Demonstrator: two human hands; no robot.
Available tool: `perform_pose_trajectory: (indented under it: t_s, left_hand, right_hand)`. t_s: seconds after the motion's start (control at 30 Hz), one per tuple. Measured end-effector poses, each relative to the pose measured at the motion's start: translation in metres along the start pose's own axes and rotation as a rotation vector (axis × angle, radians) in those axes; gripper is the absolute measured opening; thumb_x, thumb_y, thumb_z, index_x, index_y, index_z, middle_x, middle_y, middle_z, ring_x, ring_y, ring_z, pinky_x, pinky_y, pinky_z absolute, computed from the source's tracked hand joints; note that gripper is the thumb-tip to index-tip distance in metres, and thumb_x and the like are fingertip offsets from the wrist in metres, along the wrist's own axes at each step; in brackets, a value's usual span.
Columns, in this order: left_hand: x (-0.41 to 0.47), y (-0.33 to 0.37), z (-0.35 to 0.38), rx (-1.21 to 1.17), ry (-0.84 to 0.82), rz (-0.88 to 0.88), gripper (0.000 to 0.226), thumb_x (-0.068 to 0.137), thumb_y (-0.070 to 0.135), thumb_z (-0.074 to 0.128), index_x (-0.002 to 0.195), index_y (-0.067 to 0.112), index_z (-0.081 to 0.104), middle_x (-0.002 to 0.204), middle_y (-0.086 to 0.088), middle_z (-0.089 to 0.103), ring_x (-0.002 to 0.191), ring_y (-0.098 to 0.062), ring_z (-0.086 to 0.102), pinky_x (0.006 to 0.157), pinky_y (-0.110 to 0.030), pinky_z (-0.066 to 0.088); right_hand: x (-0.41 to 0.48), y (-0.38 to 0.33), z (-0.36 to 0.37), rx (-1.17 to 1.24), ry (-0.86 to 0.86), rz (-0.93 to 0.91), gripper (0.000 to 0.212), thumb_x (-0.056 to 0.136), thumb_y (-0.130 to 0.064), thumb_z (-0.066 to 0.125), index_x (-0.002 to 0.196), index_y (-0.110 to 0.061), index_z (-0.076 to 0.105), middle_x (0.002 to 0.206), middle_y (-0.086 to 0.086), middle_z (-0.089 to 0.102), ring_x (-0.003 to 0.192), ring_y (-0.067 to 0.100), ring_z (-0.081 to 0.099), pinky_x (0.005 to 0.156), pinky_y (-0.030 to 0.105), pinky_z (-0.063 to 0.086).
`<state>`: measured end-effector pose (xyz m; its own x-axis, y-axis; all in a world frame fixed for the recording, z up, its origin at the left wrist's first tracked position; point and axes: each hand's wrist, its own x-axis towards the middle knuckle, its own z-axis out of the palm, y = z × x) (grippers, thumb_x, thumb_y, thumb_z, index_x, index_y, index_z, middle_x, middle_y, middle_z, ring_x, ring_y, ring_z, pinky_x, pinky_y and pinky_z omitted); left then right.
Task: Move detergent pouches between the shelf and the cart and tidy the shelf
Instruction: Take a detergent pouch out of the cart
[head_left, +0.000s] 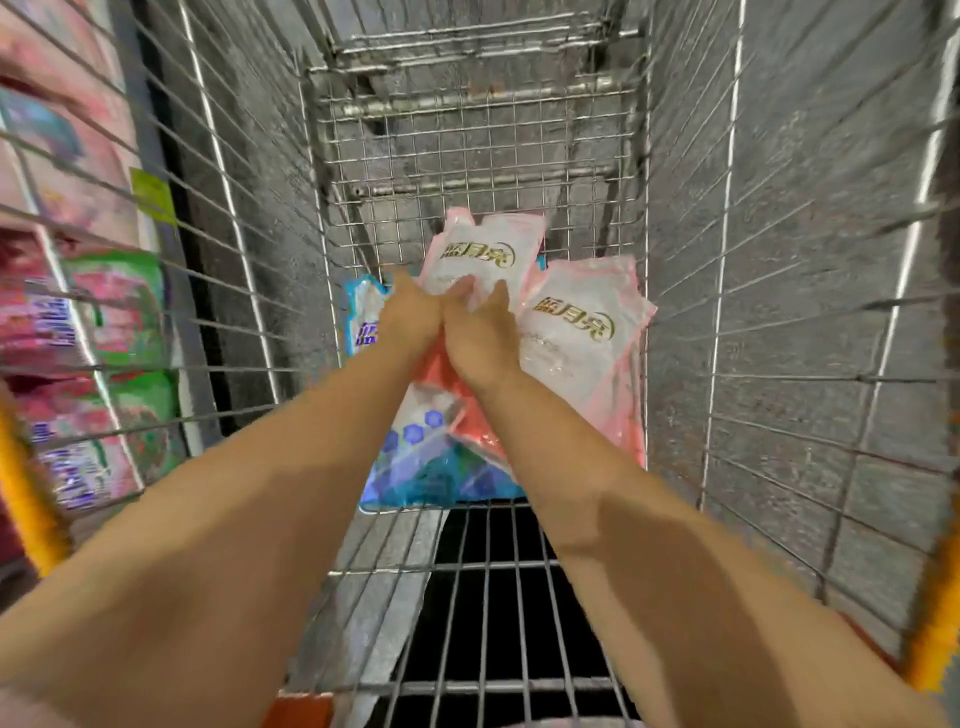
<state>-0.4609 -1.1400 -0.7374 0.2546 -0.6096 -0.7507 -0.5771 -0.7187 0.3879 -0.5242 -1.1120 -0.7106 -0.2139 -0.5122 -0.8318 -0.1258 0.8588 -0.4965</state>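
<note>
Both my arms reach down into a wire shopping cart (291, 291). My left hand (413, 317) and my right hand (480, 335) meet on a pink and white detergent pouch (485, 254) and grip its lower part, its top tilted towards the cart's far end. A second pink pouch (582, 338) lies to the right of it, against the cart's side. Under my wrists lies a blue pouch (426, 452), and another blue one (361, 322) shows at the left.
The shelf (78, 322) stands at the left beyond the cart's wire wall, packed with pink, green and purple pouches, blurred. Orange cart handle parts (28, 499) show at both lower sides. The cart's near floor is bare wire grid (493, 597).
</note>
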Motion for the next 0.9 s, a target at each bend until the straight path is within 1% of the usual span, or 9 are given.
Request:
perform_pose_trajectory:
  t_s: [0.1, 0.2, 0.3, 0.37, 0.43, 0.53, 0.67, 0.77, 0.9]
  left_hand:
    - [0.006, 0.002, -0.006, -0.149, -0.024, -0.039, 0.08, 0.059, 0.053, 0.079, 0.117, 0.01, 0.045, 0.118, -0.009, 0.059, 0.107, -0.025, 0.059, 0.093, -0.035, 0.048]
    - [0.01, 0.005, -0.009, -0.218, -0.066, -0.038, 0.092, 0.029, 0.055, 0.078, 0.105, 0.008, 0.058, 0.106, -0.01, 0.068, 0.095, -0.026, 0.067, 0.088, -0.043, 0.054]
    - [-0.007, 0.024, -0.015, -0.08, -0.11, 0.044, 0.067, 0.047, 0.043, 0.08, 0.103, 0.007, 0.068, 0.097, -0.013, 0.071, 0.091, -0.027, 0.068, 0.084, -0.04, 0.055]
    - [-0.02, 0.034, -0.022, 0.097, -0.021, 0.137, 0.046, 0.07, 0.035, 0.074, 0.106, 0.007, 0.067, 0.1, -0.015, 0.069, 0.095, -0.03, 0.065, 0.076, -0.031, 0.05]
    - [-0.033, 0.04, -0.028, 0.149, 0.096, 0.207, 0.039, 0.076, 0.032, 0.069, 0.108, 0.009, 0.066, 0.103, -0.015, 0.068, 0.098, -0.032, 0.063, 0.076, -0.032, 0.048]
    - [-0.062, 0.053, -0.048, -0.013, 0.179, 0.244, 0.038, 0.074, 0.025, 0.07, 0.11, 0.014, 0.064, 0.104, -0.009, 0.069, 0.096, -0.027, 0.064, 0.081, -0.036, 0.053]
    - [-0.112, 0.079, -0.08, -0.318, 0.136, 0.326, 0.042, 0.062, 0.026, 0.079, 0.101, 0.015, 0.067, 0.094, -0.006, 0.072, 0.086, -0.024, 0.069, 0.079, -0.043, 0.056]
    - [-0.154, 0.099, -0.106, -0.395, 0.205, 0.461, 0.04, 0.065, 0.026, 0.079, 0.1, 0.014, 0.067, 0.095, -0.006, 0.072, 0.087, -0.023, 0.069, 0.079, -0.043, 0.056]
    - [-0.229, 0.112, -0.145, -0.551, 0.297, 0.638, 0.051, 0.058, 0.041, 0.074, 0.103, 0.018, 0.068, 0.094, -0.001, 0.073, 0.089, -0.019, 0.069, 0.081, -0.043, 0.055]
  right_hand:
    - [-0.002, -0.004, 0.006, 0.006, 0.024, 0.019, 0.069, 0.092, -0.056, 0.026, 0.148, -0.015, 0.023, 0.142, 0.02, 0.038, 0.13, 0.033, 0.04, 0.111, 0.037, 0.031]
    - [-0.011, -0.005, 0.008, 0.062, 0.036, -0.013, 0.078, 0.08, -0.064, 0.028, 0.139, -0.013, 0.034, 0.131, 0.016, 0.052, 0.118, 0.033, 0.052, 0.103, 0.043, 0.041]
    - [-0.022, -0.01, 0.001, 0.141, 0.041, -0.041, 0.075, 0.079, -0.059, 0.031, 0.138, -0.013, 0.035, 0.132, 0.013, 0.053, 0.12, 0.03, 0.052, 0.104, 0.042, 0.04]
    - [-0.032, -0.013, -0.006, 0.185, 0.021, -0.039, 0.069, 0.088, -0.056, 0.035, 0.144, -0.015, 0.029, 0.139, 0.01, 0.048, 0.126, 0.027, 0.047, 0.107, 0.039, 0.036]
    - [-0.04, -0.014, -0.012, 0.239, 0.047, -0.04, 0.065, 0.093, -0.051, 0.039, 0.147, -0.018, 0.022, 0.139, 0.007, 0.049, 0.125, 0.025, 0.048, 0.106, 0.036, 0.037]
    - [-0.057, -0.025, -0.023, 0.306, 0.106, -0.085, 0.069, 0.093, -0.047, 0.044, 0.147, -0.013, 0.017, 0.135, 0.009, 0.053, 0.119, 0.025, 0.053, 0.101, 0.033, 0.04]
    - [-0.09, -0.055, -0.045, 0.366, 0.116, -0.142, 0.065, 0.094, -0.045, 0.045, 0.146, -0.013, 0.022, 0.144, 0.015, 0.042, 0.126, 0.03, 0.047, 0.105, 0.038, 0.037]
    - [-0.127, -0.081, -0.064, 0.473, 0.106, -0.254, 0.041, 0.086, -0.047, 0.054, 0.119, -0.025, 0.043, 0.117, 0.007, 0.063, 0.103, 0.026, 0.063, 0.094, 0.041, 0.049]
    - [-0.196, -0.118, -0.09, 0.55, 0.038, -0.505, 0.028, 0.09, -0.035, 0.056, 0.113, -0.022, 0.046, 0.089, -0.009, 0.061, 0.079, 0.007, 0.061, 0.067, 0.021, 0.051]
